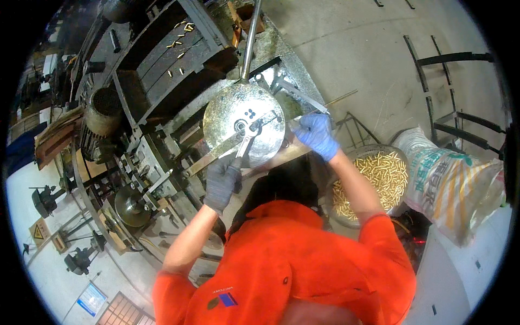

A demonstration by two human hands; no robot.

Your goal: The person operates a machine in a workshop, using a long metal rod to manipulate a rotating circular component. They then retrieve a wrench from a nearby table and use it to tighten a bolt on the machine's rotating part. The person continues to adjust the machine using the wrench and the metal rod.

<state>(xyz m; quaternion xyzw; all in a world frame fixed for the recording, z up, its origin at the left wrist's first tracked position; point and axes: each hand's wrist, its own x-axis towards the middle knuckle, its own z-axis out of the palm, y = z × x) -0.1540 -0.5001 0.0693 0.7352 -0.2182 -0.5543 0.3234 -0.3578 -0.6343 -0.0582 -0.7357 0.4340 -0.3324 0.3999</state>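
My left hand [222,185], in a dark grey glove, is closed around the handle of a wrench [248,145]. The wrench's head rests at a bolt on a slotted bar across the round metal disc [221,115]. Several small dark holes show near the disc's middle. To the right of the disc is my right hand [318,135], in a blue glove with its fingers curled; whatever they hold is hidden. Beyond that hand, more wrenches [300,95] lie on the machine's bench.
A round tub [405,190] of small brass pieces [374,179] stands beside my right arm, with a woven sack [447,181] further right. A metal bar [251,43] rises past the disc. At left are a motor [104,111] and a machine tray [165,81] holding loose brass pieces.
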